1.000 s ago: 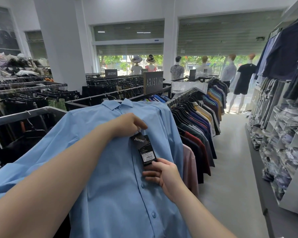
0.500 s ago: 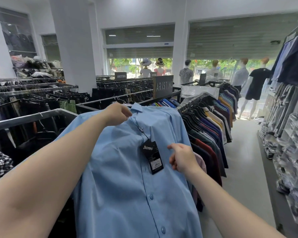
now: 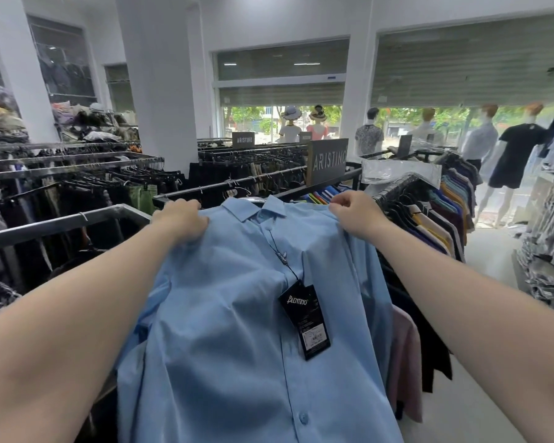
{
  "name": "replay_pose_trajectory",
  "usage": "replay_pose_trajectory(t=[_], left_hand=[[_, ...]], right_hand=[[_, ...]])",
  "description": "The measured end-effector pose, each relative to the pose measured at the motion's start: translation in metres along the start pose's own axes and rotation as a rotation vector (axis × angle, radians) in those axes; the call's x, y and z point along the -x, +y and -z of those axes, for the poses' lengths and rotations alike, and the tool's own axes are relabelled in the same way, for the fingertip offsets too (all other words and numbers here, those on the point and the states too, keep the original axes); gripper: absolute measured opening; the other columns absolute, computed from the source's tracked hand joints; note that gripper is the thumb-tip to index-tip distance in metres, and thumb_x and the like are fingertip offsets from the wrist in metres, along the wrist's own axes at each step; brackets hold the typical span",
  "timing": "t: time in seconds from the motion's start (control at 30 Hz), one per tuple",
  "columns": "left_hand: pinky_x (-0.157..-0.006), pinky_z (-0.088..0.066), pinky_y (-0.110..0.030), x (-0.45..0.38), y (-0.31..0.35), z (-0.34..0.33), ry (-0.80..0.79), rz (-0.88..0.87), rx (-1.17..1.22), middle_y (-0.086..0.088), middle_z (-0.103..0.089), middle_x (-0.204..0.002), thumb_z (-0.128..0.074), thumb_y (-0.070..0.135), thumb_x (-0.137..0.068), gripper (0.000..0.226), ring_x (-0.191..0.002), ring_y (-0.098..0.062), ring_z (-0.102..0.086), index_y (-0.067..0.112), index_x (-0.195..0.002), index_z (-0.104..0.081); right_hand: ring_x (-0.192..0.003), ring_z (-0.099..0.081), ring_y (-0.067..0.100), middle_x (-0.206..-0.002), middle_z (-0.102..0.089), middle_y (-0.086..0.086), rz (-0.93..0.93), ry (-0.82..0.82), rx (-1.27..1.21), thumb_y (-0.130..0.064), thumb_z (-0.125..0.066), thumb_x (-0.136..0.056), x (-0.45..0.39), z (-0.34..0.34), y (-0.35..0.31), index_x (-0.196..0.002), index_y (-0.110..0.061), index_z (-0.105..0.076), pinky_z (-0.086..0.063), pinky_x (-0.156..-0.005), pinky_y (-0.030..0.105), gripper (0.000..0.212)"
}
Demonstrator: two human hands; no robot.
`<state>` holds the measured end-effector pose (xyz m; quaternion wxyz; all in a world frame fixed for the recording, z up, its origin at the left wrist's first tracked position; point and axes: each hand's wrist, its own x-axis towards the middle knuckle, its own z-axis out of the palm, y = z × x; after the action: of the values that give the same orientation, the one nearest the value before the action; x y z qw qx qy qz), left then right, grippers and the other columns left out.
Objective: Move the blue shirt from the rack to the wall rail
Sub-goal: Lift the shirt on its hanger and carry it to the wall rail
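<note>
The blue shirt [image 3: 237, 314] is held up in front of the rack [image 3: 301, 191] by its shoulders. The left shoulder is gripped by the closed left hand [image 3: 181, 219]; the right shoulder is pinched by the closed right hand [image 3: 354, 215]. Between and below the hands, a black hang tag [image 3: 304, 321] marked "BLENTINO" is suspended on a cord from the collar. Beyond the right hand, a grey sign [image 3: 328, 161] reading "ARISTINO" is mounted.

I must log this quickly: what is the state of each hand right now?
Left hand: closed, gripping the left shoulder of the blue shirt.
Right hand: closed, pinching the shirt's right shoulder.
</note>
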<state>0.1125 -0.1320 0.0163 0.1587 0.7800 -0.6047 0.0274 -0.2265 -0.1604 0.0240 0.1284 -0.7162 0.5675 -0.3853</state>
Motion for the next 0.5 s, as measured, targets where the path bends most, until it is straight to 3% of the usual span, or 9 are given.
replay_pose_trajectory(t=[0.1, 0.2, 0.37, 0.43, 0.5], left_hand=[[-0.103, -0.040, -0.047, -0.010, -0.004, -0.006, -0.017, 0.028, 0.031, -0.011, -0.054, -0.141, -0.043, 0.049, -0.091, 0.050, -0.128, -0.035, -0.048, 0.024, -0.133, -0.055], [-0.101, -0.043, -0.045, -0.017, -0.009, -0.004, -0.025, 0.038, 0.079, -0.008, -0.059, -0.136, -0.045, 0.052, -0.088, 0.050, -0.122, -0.033, -0.053, 0.025, -0.127, -0.059], [-0.101, -0.047, -0.045, -0.018, -0.010, 0.000, -0.024, 0.131, 0.155, -0.011, -0.064, -0.129, -0.044, 0.032, -0.087, 0.044, -0.115, -0.036, -0.058, 0.025, -0.125, -0.066], [-0.098, -0.050, -0.044, -0.018, -0.010, 0.001, -0.011, 0.148, 0.205, -0.014, -0.066, -0.124, -0.045, 0.025, -0.084, 0.044, -0.110, -0.037, -0.059, 0.022, -0.121, -0.068], [-0.092, -0.053, -0.042, -0.020, -0.011, 0.000, -0.019, 0.135, 0.247, -0.014, -0.068, -0.115, -0.047, 0.021, -0.086, 0.037, -0.101, -0.035, -0.062, 0.017, -0.115, -0.070]], right_hand=[[-0.122, -0.051, 0.028, -0.133, -0.059, 0.010, -0.053, -0.072, 0.105, -0.035, -0.053, -0.097, -0.022, -0.003, 0.004, -0.132, -0.011, -0.057, -0.041, -0.098, 0.036, 0.043], [-0.120, -0.051, 0.030, -0.135, -0.056, 0.012, -0.097, -0.158, 0.194, -0.037, -0.048, -0.099, -0.037, -0.006, 0.007, -0.133, -0.010, -0.053, -0.040, -0.094, 0.036, 0.044], [-0.114, -0.051, 0.032, -0.137, -0.053, 0.017, -0.129, -0.236, 0.334, -0.027, -0.045, -0.098, -0.055, -0.015, 0.014, -0.127, -0.003, -0.052, -0.039, -0.089, 0.035, 0.038], [-0.114, -0.050, 0.033, -0.134, -0.055, 0.018, -0.132, -0.233, 0.393, -0.027, -0.047, -0.096, -0.061, -0.016, 0.017, -0.119, -0.005, -0.053, -0.042, -0.094, 0.038, 0.032], [-0.126, -0.044, 0.037, -0.137, -0.052, 0.016, -0.151, -0.239, 0.470, -0.035, -0.050, -0.093, -0.064, -0.016, 0.021, -0.128, -0.010, -0.053, -0.039, -0.102, 0.047, 0.042]])
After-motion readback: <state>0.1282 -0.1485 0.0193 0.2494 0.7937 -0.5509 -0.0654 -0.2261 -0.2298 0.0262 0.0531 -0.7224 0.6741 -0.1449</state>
